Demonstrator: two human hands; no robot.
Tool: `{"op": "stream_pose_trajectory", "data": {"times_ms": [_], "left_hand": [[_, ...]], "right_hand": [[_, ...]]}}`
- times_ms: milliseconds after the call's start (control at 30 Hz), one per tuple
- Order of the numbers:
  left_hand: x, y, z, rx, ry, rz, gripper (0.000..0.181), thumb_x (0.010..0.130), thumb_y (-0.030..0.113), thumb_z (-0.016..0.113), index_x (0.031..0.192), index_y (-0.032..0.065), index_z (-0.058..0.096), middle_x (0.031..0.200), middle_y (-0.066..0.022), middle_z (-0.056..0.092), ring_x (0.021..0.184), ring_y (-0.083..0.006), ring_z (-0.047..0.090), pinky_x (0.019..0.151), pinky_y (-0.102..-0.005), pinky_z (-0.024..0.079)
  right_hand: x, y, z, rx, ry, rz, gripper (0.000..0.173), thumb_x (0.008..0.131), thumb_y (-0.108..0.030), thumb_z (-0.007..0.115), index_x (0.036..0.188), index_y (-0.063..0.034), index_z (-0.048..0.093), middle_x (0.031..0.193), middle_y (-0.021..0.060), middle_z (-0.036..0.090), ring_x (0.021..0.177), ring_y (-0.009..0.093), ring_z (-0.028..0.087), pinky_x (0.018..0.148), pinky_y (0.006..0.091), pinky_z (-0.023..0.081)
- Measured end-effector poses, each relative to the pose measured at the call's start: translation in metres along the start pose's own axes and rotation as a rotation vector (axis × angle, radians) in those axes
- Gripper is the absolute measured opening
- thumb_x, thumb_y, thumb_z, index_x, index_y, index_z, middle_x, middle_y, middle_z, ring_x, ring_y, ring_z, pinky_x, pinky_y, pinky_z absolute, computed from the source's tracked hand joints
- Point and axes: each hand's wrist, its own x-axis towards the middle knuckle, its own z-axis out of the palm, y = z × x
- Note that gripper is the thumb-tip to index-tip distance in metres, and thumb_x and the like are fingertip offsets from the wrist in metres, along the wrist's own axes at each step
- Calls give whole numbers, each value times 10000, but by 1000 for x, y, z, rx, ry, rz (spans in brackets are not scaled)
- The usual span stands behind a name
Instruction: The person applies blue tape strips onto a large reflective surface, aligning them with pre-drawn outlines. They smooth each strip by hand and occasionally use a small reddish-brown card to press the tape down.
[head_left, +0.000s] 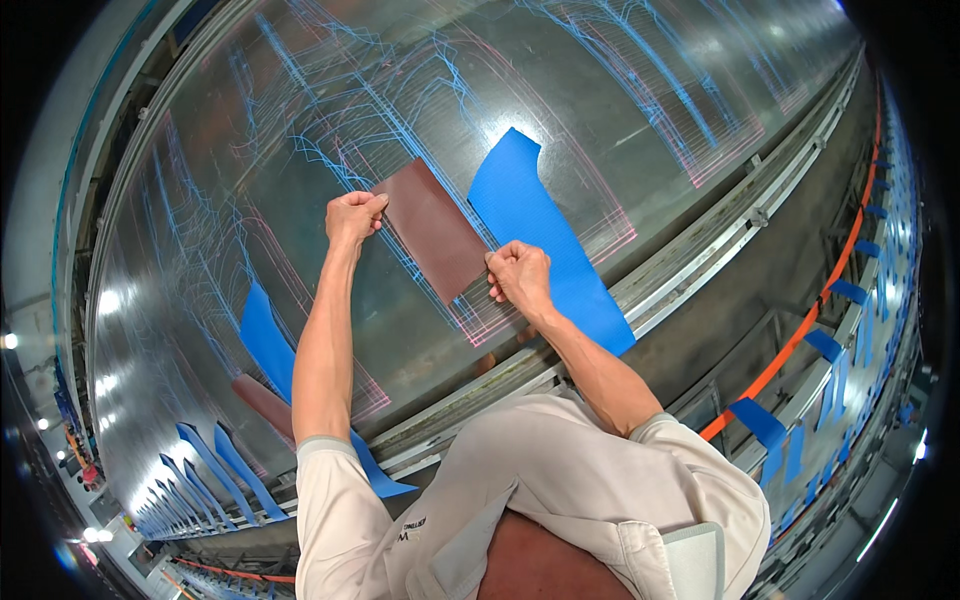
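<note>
My left hand pinches the upper left edge of a maroon sheet piece, which looks like fabric or thin rubber. Its lower right corner is between the fingers and thumb of my right hand. The maroon piece spans the blue lines drawn on a dark, glossy table. Just right of it lies a curved blue textured sheet, whose lower end reaches over the table's edge beneath my right forearm. Left of my left forearm rest another blue piece and a second maroon piece, both partly hidden by the arm.
A metal rail borders the table on my side. Several blue strips hang over the edge at lower left. Across a gap on the right run an orange strip and another surface with blue pieces. People are small at far left.
</note>
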Motion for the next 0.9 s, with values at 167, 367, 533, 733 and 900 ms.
{"op": "stream_pose_trajectory", "data": {"times_ms": [167, 367, 533, 733, 900], "left_hand": [[3, -2, 1, 12, 18, -3, 138, 775, 123, 786, 768, 27, 687, 621, -22, 636, 483, -72, 573, 442, -200, 444], [5, -5, 1, 30, 33, 5, 146, 770, 141, 788, 778, 27, 696, 629, -24, 646, 490, -75, 582, 448, -205, 455], [2, -3, 2, 79, 70, 29, 177, 761, 174, 794, 777, 24, 701, 636, -30, 657, 497, -76, 591, 473, -202, 469], [-23, 3, 8, -79, 158, 105, 258, 802, 154, 772, 975, -2, 660, 745, -53, 676, 607, -103, 641, 528, -220, 513], [-79, -43, 5, -447, 308, 246, 358, 885, 105, 702, 1183, -9, 540, 897, -82, 672, 667, -143, 663, 537, -239, 529]], "right_hand": [[-2, -1, 1, -18, 3, -25, 198, 867, -86, 641, 714, 35, 604, 562, 67, 601, 431, 115, 579, 371, 271, 467], [-2, 1, 2, -23, 4, -19, 199, 865, -91, 642, 714, 32, 602, 562, 66, 598, 434, 115, 580, 377, 274, 472], [-4, -1, 3, -24, 13, -15, 191, 861, -100, 654, 740, 40, 610, 560, 64, 598, 441, 115, 586, 384, 274, 479], [-35, -4, -12, 30, 38, -144, 164, 867, -110, 695, 858, 43, 636, 638, 77, 644, 510, 109, 625, 452, 266, 507], [-49, 9, -98, -672, 351, -617, 335, 828, -175, 731, 1069, 24, 610, 893, 179, 683, 827, 344, 672, 734, 419, 524]]}}
